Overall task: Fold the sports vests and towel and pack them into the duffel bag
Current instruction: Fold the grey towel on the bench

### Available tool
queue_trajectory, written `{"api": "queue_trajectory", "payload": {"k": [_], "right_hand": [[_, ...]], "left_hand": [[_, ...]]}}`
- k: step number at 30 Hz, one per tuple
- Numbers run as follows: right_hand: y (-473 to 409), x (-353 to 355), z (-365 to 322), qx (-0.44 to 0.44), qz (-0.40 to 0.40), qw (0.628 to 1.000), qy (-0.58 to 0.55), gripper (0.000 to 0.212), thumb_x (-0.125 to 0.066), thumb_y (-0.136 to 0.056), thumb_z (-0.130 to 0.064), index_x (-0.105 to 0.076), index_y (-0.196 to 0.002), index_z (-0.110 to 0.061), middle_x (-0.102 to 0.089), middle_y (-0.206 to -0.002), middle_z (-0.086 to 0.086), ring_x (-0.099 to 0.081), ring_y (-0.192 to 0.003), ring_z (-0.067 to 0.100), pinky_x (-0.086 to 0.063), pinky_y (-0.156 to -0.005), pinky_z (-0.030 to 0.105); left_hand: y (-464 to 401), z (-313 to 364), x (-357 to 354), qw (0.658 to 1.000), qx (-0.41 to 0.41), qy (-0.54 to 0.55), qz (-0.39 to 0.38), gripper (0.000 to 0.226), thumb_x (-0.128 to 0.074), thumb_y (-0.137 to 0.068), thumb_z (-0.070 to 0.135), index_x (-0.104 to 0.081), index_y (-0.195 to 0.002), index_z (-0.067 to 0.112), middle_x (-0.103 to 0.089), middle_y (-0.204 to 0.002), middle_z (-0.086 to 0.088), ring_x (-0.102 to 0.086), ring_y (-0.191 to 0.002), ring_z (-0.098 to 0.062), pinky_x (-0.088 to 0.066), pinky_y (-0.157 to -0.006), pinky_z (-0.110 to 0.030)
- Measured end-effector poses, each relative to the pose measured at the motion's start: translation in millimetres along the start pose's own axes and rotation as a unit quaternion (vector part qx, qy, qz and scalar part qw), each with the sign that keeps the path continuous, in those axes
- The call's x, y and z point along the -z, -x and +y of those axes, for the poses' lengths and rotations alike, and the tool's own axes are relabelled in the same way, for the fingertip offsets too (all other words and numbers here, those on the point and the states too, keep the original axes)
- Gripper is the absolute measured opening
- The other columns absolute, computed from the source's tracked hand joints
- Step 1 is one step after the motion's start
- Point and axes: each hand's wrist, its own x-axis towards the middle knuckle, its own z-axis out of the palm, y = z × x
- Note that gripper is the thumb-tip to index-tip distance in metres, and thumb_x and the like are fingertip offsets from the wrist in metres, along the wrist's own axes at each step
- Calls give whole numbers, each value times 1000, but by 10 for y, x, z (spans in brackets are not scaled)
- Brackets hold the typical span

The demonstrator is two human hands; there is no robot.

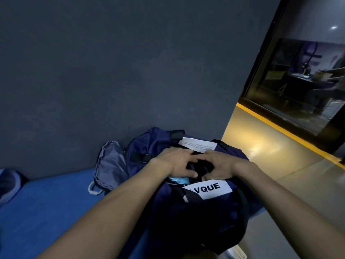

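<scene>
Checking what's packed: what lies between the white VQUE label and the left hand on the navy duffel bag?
In the head view, light blue fabric shows in the navy duffel bag opening, between the left hand and the white VQUE label.

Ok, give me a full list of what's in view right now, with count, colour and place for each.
duffel bag: one, navy blue, on the blue surface at centre, under both hands
white label: one, black letters "VQUE" showing, on the near side of the duffel bag
white paper sheet: one, small print, at the far edge of the duffel bag
light blue fabric: one piece, in the bag opening below the left hand
drawstring bag: one, grey-blue, open, left of the duffel bag
blue surface: one, under the bags
dark wall: one, grey, behind
glass panel: one, dark frame, right
left hand: on the bag opening
right hand: on the bag opening, beside the left
</scene>
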Motion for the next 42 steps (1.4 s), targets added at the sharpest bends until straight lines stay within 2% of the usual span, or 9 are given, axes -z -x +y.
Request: {"api": "queue_trajectory", "payload": {"k": [9,16,18,20,23,27,31,34,42], "right_hand": [[95,318,-1055,144,156,977,21,47,-66,-96,-30,-56,-142,-27,-57,-121,4,-57,-115,23,-36,-89,23],[-282,-35,-2904,332,171,927,-13,42,-63,-95,-33,-61,-136,-23,-63,-122,6,-59,-116,24,-44,-103,34],[-398,-234,-3349,349,150,925,-29,41,-62,-97,-34,-61,-137,-23,-65,-124,5,-60,-117,24,-44,-103,35],[-482,-439,-3704,347,119,929,-49,40,-60,-99,-33,-62,-137,-19,-69,-123,4,-62,-115,24,-45,-101,32],[-575,-722,-4050,338,74,935,-77,39,-61,-98,-29,-63,-134,-16,-74,-113,1,-65,-109,21,-47,-98,31],[-622,-974,-4239,326,42,941,-76,41,-61,-97,-29,-60,-137,-19,-70,-118,-1,-62,-103,17,-48,-97,31],[-596,-1095,-4268,326,38,942,-74,40,-61,-96,-30,-61,-135,-20,-68,-122,-3,-61,-100,17,-47,-93,29],[-538,-1080,-4231,320,53,938,-119,35,-60,-93,-24,-64,-127,-20,-73,-109,-4,-65,-93,16,-52,-88,30],[-139,-821,-4152,338,117,880,-314,21,-65,-97,-23,-63,-118,-23,-64,-114,-9,-58,-69,4,-46,-67,14]], "left_hand": [[1181,-672,129,944,-16,71,322,37,-55,-95,4,-71,-120,25,-67,-129,7,-62,-112,-22,-50,-93,-38],[2828,-1507,-313,878,224,86,414,24,-55,-87,21,-70,-106,22,-70,-103,3,-65,-94,-28,-54,-79,-42],[3305,-1683,-558,841,343,85,409,14,-65,-85,35,-61,-92,24,-61,-91,3,-63,-87,-29,-52,-71,-42],[3653,-1720,-778,819,447,102,345,33,-72,-78,52,-49,-84,29,-56,-90,4,-60,-90,-28,-48,-71,-40],[3903,-1759,-916,780,545,74,298,48,-73,-76,64,-56,-101,27,-56,-112,2,-51,-114,-27,-43,-89,-42],[4120,-1974,-958,758,603,87,233,50,-65,-89,58,-50,-119,21,-47,-137,-2,-46,-125,-30,-41,-90,-41],[4311,-2164,-1040,785,556,154,223,25,-63,-92,44,-49,-85,24,-64,-98,3,-60,-96,-28,-41,-73,-35],[4509,-2167,-1062,805,399,331,289,30,-66,-88,39,-50,-70,22,-51,-64,12,-51,-67,-17,-39,-61,-28],[4730,-1530,-643,715,221,509,425,40,-66,-90,49,-55,-72,16,-37,-72,-3,-32,-70,-17,-28,-62,-25]]}}
